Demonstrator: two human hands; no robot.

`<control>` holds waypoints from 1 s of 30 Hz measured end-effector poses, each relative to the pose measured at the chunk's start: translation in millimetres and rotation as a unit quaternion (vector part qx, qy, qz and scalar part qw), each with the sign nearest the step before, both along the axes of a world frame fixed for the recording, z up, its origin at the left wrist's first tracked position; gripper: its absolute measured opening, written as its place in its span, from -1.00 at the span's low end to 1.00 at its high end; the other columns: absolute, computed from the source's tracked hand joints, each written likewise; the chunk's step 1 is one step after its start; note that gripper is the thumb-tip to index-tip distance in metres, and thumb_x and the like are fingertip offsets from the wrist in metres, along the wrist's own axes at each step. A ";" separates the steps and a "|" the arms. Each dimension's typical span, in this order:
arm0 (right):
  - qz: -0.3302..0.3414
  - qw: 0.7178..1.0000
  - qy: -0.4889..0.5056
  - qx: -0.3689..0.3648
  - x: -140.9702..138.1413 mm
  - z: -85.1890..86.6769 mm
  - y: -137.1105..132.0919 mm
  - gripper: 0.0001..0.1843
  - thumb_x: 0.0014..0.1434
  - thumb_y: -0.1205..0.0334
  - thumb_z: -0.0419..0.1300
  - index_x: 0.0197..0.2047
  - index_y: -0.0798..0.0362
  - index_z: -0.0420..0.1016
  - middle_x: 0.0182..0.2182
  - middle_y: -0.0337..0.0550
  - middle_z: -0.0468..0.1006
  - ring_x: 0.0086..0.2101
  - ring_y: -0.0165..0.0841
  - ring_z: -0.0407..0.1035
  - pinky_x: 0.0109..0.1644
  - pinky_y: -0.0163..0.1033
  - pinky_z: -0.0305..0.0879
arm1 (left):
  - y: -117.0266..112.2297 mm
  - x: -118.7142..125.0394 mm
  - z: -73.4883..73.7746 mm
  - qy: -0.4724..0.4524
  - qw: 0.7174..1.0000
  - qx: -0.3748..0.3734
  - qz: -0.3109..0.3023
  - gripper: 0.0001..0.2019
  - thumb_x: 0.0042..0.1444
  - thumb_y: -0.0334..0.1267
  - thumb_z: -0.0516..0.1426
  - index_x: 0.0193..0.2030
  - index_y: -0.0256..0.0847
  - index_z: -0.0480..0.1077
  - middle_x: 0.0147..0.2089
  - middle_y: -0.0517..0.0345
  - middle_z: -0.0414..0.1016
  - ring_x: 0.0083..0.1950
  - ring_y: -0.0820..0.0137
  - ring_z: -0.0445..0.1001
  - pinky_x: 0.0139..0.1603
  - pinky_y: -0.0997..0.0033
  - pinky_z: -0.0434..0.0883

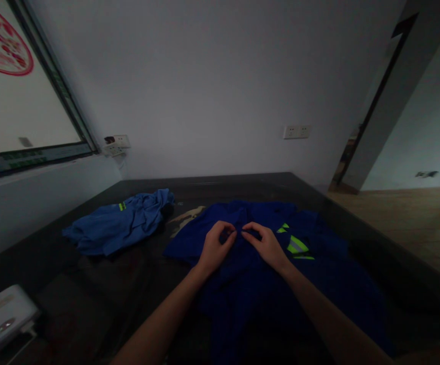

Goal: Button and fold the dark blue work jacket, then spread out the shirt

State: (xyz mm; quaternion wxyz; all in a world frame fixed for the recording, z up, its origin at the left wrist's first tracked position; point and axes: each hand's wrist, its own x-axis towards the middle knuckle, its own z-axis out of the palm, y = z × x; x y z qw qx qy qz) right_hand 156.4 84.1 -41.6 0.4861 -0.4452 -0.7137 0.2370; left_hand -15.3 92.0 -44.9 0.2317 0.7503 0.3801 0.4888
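Observation:
A dark blue work garment [239, 284] with yellow-green and silver reflective strips lies spread and rumpled on the dark table. Over its upper middle, my left hand [219, 243] is closed in a pinch, thumb and forefinger forming a ring. Facing it, my right hand [264, 246] pinches the same way, its fingertips a small gap from the left ones. Whatever sits between the fingertips, garment cloth or something small, is too dark to make out. Part of a camouflage-patterned cloth [187, 219] shows from under the garment's left edge.
A lighter blue garment [119, 223] lies crumpled on the table [220, 183] at the left. In the near left corner is a white device [5, 317] with a cable. A wall with sockets [296, 132] stands behind; a window [33, 101] is at left.

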 end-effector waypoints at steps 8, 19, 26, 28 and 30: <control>0.001 1.000 -0.008 0.012 -2.3 -2.4 -1.0 -0.87 0.13 0.19 0.15 -0.28 0.03 0.49 -0.31 -0.17 0.55 -0.22 -0.27 0.42 -0.11 -0.21 0.27 | 1.8 0.9 -3.3 0.006 1.000 -0.004 -0.010 -0.93 0.17 -0.28 0.09 -0.30 -0.20 0.34 -0.28 0.17 0.40 -0.20 0.41 0.39 -0.20 0.46 0.33; -0.010 1.000 -0.008 -0.010 -1.7 -2.1 -1.6 -0.84 0.18 0.14 0.09 -0.28 0.04 0.42 -0.35 -0.21 0.51 -0.28 -0.31 0.38 -0.22 -0.27 0.26 | -1.0 1.4 -4.5 0.052 0.997 0.045 0.017 -0.90 0.21 -0.29 0.02 -0.26 -0.19 0.34 -0.26 0.12 0.43 -0.21 0.38 0.40 -0.17 0.41 0.33; 0.013 1.000 -0.012 0.007 -2.6 -0.3 -4.1 -0.86 0.19 0.16 0.10 -0.27 0.04 0.41 -0.34 -0.21 0.51 -0.26 -0.31 0.38 -0.17 -0.27 0.27 | -4.3 0.8 -5.1 0.081 0.993 0.073 0.042 -0.92 0.23 -0.30 0.01 -0.26 -0.16 0.30 -0.28 0.15 0.37 -0.23 0.39 0.38 -0.20 0.44 0.31; 0.018 1.000 -0.013 0.009 -4.1 0.6 -6.0 -0.86 0.18 0.16 0.11 -0.27 0.03 0.42 -0.34 -0.21 0.51 -0.27 -0.32 0.39 -0.17 -0.28 0.27 | -5.0 0.8 -5.5 0.084 0.992 0.083 0.050 -0.93 0.22 -0.31 0.01 -0.28 -0.16 0.29 -0.27 0.15 0.37 -0.23 0.39 0.38 -0.20 0.44 0.31; 0.025 1.000 -0.016 0.010 -6.2 1.4 -8.3 -0.86 0.19 0.17 0.11 -0.28 0.04 0.42 -0.34 -0.21 0.51 -0.27 -0.32 0.40 -0.16 -0.28 0.28 | -5.3 0.6 -6.1 0.086 0.991 0.090 0.050 -0.93 0.21 -0.33 0.02 -0.29 -0.16 0.28 -0.26 0.14 0.36 -0.21 0.39 0.38 -0.18 0.44 0.31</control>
